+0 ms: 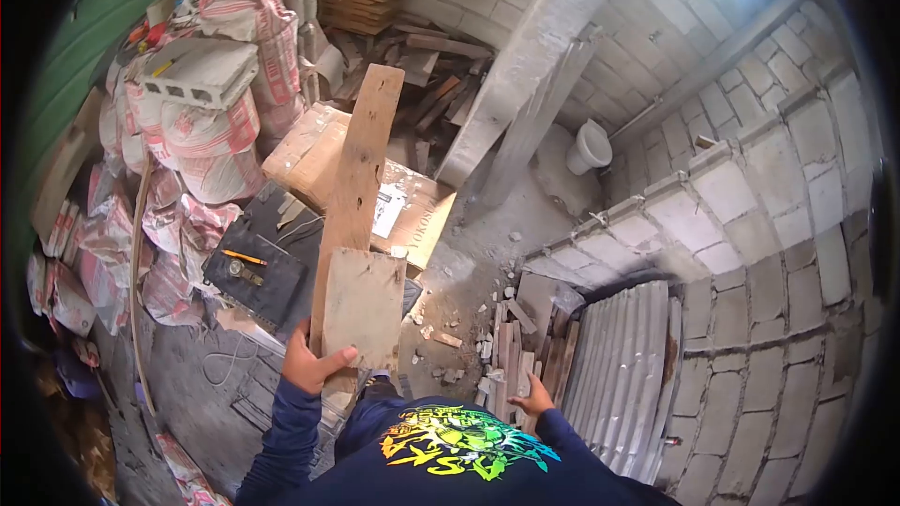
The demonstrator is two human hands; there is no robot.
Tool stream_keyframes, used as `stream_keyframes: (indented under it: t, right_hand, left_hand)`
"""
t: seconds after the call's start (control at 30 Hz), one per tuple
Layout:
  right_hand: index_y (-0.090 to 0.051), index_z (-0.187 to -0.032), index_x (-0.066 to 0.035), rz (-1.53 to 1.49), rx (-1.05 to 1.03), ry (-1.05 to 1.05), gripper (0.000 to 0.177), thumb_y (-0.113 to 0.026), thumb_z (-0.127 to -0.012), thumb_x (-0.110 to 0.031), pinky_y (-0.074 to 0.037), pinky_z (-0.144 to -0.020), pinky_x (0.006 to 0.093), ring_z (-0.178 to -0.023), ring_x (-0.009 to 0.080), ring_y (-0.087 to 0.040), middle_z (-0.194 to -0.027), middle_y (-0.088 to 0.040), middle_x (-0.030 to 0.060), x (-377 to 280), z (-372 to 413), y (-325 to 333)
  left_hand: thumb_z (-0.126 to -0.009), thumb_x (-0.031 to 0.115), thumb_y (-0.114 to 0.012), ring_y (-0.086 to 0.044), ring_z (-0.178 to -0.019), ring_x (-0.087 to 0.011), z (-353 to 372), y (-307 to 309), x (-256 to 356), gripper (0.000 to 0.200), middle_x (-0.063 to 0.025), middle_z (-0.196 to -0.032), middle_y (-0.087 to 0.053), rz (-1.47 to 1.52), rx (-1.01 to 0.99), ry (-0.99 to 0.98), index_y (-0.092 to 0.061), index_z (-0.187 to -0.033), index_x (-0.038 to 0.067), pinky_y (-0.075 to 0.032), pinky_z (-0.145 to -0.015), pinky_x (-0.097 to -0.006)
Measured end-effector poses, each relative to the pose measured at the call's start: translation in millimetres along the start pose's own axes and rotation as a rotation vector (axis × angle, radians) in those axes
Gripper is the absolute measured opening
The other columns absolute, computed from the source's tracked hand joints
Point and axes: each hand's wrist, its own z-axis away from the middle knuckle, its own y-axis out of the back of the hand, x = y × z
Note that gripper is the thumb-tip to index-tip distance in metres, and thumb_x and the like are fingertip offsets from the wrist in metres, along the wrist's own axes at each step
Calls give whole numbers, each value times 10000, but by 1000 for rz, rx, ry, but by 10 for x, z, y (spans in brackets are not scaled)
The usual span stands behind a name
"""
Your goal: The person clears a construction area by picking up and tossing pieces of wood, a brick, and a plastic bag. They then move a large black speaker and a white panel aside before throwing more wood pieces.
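My left hand [314,363] is closed on the lower end of a long wooden plank [364,145] and a short, pale board [367,305] lying across its front. The thumb presses on the short board's lower left corner, while the other fingers go behind the wood. The plank stretches away from me over a cardboard box [427,220]. Low on the right, my right hand [535,397] has its thumb and fingers apart, close to a pile of wood strips [509,351]. I see nothing held in it.
Cement sacks [211,145] fill the left side, with a hollow block [202,70] on top. A pencil [244,256] and a watch [246,271] lie on a black surface [281,281]. Corrugated sheets [619,365] lean beside a block wall [741,365]; a slanted post [534,56] rises ahead.
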Motion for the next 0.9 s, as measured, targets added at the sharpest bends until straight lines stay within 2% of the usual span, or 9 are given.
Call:
stream_keyframes:
  t: [0.17, 0.23, 0.4, 0.53, 0.57, 0.67, 0.7, 0.83, 0.9]
  right_hand:
    - [-407, -1255, 23, -262, 252, -312, 777, -773, -679, -349, -454, -867, 413, -1085, 329, -528, -1211, -519, 192, 810, 482, -314]
    - [-483, -1138, -18, -891, 137, -703, 516, -737, -734, -215, -473, -624, 422, -823, 265, -588, -999, -603, 137, 1070, 552, -468]
    - [-442, -1165, -58, -989, 106, -544, 457, -684, -779, -102, -418, -487, 379, -579, 176, -540, -804, -610, 92, 1261, 929, -957]
    - [-331, -1317, -65, -1044, 198, -621, 644, -687, -784, -130, -405, -411, 320, -551, 183, -558, -817, -625, 100, 1105, 1297, -1164]
    - [-286, -1359, -55, -1072, 164, -672, 730, -707, -772, -164, -416, -395, 314, -558, 197, -573, -878, -635, 116, 1044, 1417, -1137]
    - [-305, -1343, -48, -1056, 154, -772, 725, -716, -767, -203, -467, -445, 350, -602, 224, -601, -947, -632, 134, 906, 1729, -1149]
    - [-319, -1334, -58, -970, 189, -823, 711, -715, -765, -214, -492, -463, 359, -627, 240, -623, -982, -622, 144, 869, 1809, -1120]
    - [-401, -1274, -57, -1224, 627, -900, 605, -700, -774, -223, -494, -450, 361, -636, 254, -631, -987, -620, 147, 711, 2015, -1352]
    - [-559, -1077, 9, -1184, 601, -922, 398, -700, -774, -206, -505, -454, 323, -578, 216, -620, -842, -604, 123, 378, 2129, -1382]
  left_hand:
    - [-647, 240, -822, -591, -883, -174, -226, -333, -101, 675, -118, -997, -604, 14, -63, 44, -481, -1145, -63, -470, -813, -282]
    - [-651, 242, -820, -592, -873, -176, -252, -387, -181, 657, -118, -981, -606, 20, -69, 49, -489, -1132, -61, -473, -805, -280]
    - [-680, 242, -798, -612, -799, -172, -689, -306, -107, 583, -125, -954, -611, -168, -15, 34, -511, -1094, -51, -507, -737, -292]
    - [-828, 325, -604, -630, -793, -146, -2558, -461, 872, 358, -64, -904, -663, -443, -321, -95, -629, -1047, 44, -509, -715, -305]
    - [-847, 335, -571, -625, -819, -148, -3533, -539, 1013, 332, -67, -868, -665, -621, -365, -532, -641, -1053, 84, -501, -697, -314]
    - [-730, 678, -563, -593, -933, -331, -5389, -879, 2008, 837, -203, -1047, -619, -982, 260, -485, -579, -1049, -95, -441, -831, -426]
    - [-702, 707, -561, -587, -930, -367, -5089, -1168, 2255, 832, -216, -1004, -632, -727, 646, -634, -609, -1025, -58, -407, -850, -458]
    - [-704, 621, -651, -589, -859, -220, -5633, -1654, 2050, 708, -134, -974, -638, -76, -36, -679, -605, -1041, 0, -451, -786, -344]
    - [-736, 494, -709, -565, -1012, -214, -4374, -1965, 1542, 713, -127, -1099, -606, -233, 4, -724, -523, -1203, -13, -423, -903, -319]
